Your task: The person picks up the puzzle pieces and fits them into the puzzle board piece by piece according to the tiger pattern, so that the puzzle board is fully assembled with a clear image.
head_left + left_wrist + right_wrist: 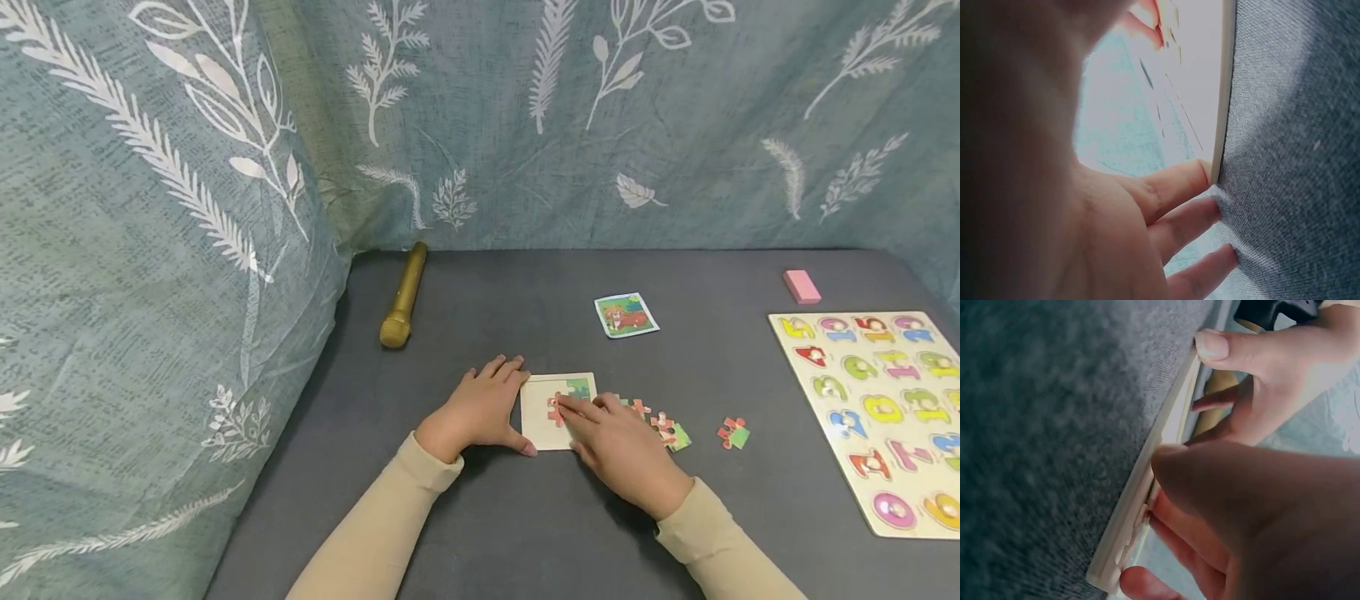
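Note:
A pale square puzzle board (536, 425) lies on the table, with a green piece (577, 387) in its far right corner and a red piece (555, 412) near its middle. My left hand (483, 408) braces the board's left side with spread fingers; its thumb touches the near corner. In the left wrist view, a fingertip (1200, 175) meets the board's edge. My right hand (626, 446) reaches over the board's right side, extended fingertips pressing the red piece. Its thumb (1172, 465) rests at the near edge in the right wrist view. This hand partly hides the board's right half.
Loose puzzle pieces (666, 429) lie beyond the right hand, one piece (733, 433) farther right. A dog picture card (627, 316) lies behind the board. A gold microphone (405, 296) is back left. At right are a number board (847, 400) and a pink block (802, 287).

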Demonstrator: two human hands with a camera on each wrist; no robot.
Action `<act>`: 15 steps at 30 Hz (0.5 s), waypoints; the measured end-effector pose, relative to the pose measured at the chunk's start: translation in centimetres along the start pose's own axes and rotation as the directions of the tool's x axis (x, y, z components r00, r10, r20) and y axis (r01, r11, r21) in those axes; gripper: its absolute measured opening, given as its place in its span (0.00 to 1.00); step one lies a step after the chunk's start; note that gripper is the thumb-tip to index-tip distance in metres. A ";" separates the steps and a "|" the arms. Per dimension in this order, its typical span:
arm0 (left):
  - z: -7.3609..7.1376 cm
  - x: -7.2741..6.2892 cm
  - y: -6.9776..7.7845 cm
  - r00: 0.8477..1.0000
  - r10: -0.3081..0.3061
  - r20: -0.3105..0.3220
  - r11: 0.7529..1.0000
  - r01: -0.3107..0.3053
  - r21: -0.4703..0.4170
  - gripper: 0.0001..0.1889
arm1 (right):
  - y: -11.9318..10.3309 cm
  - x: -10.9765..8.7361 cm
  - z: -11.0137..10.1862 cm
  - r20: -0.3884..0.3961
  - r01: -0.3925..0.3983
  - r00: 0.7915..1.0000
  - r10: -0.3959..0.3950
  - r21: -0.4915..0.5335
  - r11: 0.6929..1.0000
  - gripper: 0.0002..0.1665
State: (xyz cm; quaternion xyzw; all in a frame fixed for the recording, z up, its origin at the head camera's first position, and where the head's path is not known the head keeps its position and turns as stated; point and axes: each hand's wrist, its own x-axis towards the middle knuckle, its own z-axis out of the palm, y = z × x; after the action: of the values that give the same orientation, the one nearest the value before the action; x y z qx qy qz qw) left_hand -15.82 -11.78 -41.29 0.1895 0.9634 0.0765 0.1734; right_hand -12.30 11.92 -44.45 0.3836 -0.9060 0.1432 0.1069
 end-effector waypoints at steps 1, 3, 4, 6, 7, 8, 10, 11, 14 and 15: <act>0.0 0.0 0.0 1.000 0.001 -0.003 1.000 -0.001 0.001 0.60 | 0.0 0.0 0.0 0.002 0.001 1.000 -0.001 0.004 1.000 0.31; -0.1 0.0 -0.1 1.000 0.005 -0.003 1.000 -0.005 0.007 0.60 | 0.0 0.0 -0.1 0.006 -0.010 1.000 0.010 0.014 1.000 0.32; -0.1 0.0 -0.1 1.000 0.006 -0.001 1.000 -0.006 0.010 0.60 | 0.1 0.0 -0.2 0.006 -0.016 1.000 0.016 0.027 0.999 0.31; -0.1 0.0 -0.1 1.000 0.010 0.001 1.000 -0.010 0.012 0.60 | 0.3 -0.1 -0.2 0.019 -0.036 0.999 0.035 0.055 0.998 0.29; -0.1 0.0 -0.1 1.000 0.011 0.006 1.000 -0.012 0.012 0.60 | 0.4 -0.1 -0.3 0.030 -0.043 0.999 0.042 0.065 0.997 0.28; -0.1 0.0 -0.1 1.000 0.013 0.009 1.000 -0.014 0.014 0.60 | 0.5 -0.1 -0.4 0.043 -0.044 0.998 0.042 0.067 0.997 0.28; -0.2 0.1 -0.1 1.000 0.016 0.011 1.000 -0.016 0.014 0.60 | 0.8 -0.1 -0.5 0.076 -0.040 0.996 0.035 0.062 0.997 0.25; -0.2 0.2 -0.1 1.000 0.018 0.009 1.000 -0.018 0.013 0.60 | 1.0 -0.1 -0.6 0.089 -0.037 0.996 0.032 0.054 0.998 0.25; -0.4 0.4 0.1 1.000 0.023 0.009 1.000 -0.024 0.013 0.60 | 1.4 -0.1 -0.8 0.107 -0.030 0.994 0.027 0.031 0.999 0.23; -0.5 0.4 0.1 1.000 0.025 0.009 1.000 -0.025 0.010 0.60 | 1.5 -0.1 -0.8 0.111 -0.032 0.993 0.029 0.028 0.999 0.23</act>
State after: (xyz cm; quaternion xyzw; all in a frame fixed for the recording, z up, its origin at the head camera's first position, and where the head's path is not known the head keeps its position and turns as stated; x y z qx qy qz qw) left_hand -16.30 -11.53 -40.94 0.2028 0.9606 0.0728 0.1756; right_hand -13.24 13.24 -43.98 0.3785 -0.9141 0.1369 0.0486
